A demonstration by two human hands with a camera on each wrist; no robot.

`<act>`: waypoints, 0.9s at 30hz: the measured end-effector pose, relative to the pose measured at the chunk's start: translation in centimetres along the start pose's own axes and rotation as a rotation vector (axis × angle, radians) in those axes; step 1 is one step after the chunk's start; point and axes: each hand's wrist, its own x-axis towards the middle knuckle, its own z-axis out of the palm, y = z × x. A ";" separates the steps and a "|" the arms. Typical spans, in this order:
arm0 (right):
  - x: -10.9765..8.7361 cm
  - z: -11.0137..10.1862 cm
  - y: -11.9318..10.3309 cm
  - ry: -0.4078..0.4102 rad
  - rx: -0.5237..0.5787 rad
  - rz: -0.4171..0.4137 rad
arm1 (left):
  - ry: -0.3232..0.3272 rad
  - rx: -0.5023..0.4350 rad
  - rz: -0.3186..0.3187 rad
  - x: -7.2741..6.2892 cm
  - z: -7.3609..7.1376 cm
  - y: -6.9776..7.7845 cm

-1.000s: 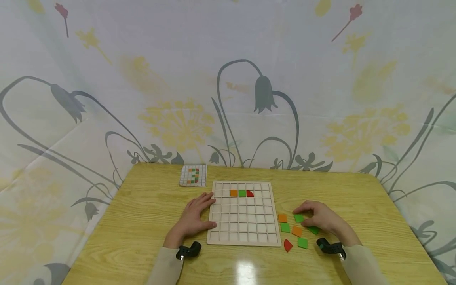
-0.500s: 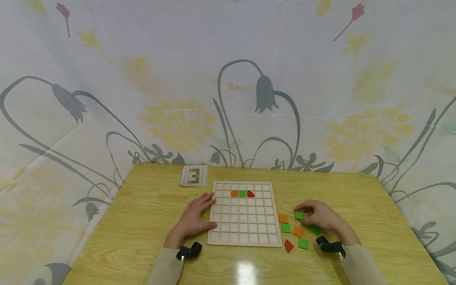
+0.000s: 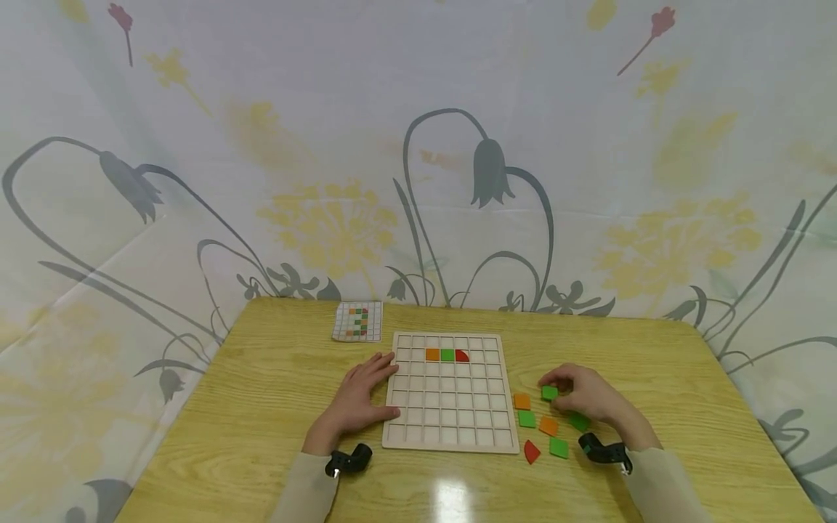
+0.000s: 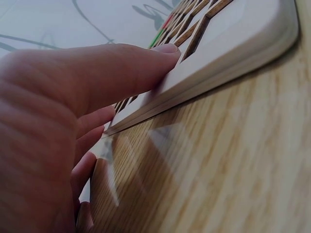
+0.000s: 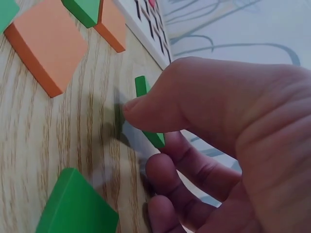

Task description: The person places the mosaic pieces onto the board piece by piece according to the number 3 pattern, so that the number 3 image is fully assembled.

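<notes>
A pale wooden grid board (image 3: 455, 442) lies on the table, with an orange square tile (image 3: 432, 354), a green square tile (image 3: 447, 355) and a red quarter-circle tile (image 3: 461, 356) side by side in one upper row. My left hand (image 3: 358, 396) rests at the board's left edge, its thumb and fingertips touching the rim. To the right of the board, my right hand (image 3: 591, 396) pinches another green square tile (image 5: 155, 139) between thumb and finger. In the right wrist view that tile is tilted and just off the wood.
Around the right hand lie loose tiles: orange squares (image 3: 548, 426), green squares (image 3: 559, 447) and a red quarter circle (image 3: 532, 452). A pattern card (image 3: 338, 330) lies behind the board at the left. A flower-printed cloth (image 3: 314, 145) hangs behind the table (image 3: 261, 436).
My right hand has tilted the green tile up off the table between thumb and finger. The left hand stays at the board's edge.
</notes>
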 end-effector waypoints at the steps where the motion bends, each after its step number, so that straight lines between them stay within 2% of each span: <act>1: 0.0 0.0 -0.1 0.003 0.003 -0.002 | 0.002 0.000 0.001 0.0 0.0 0.0; 12: 0.6 0.4 -0.6 0.035 -0.018 -0.062 | 0.010 0.006 0.009 -0.1 0.0 0.1; 27: 2.0 1.5 -2.5 0.071 -0.043 -0.152 | 0.019 0.002 0.022 0.0 0.1 0.0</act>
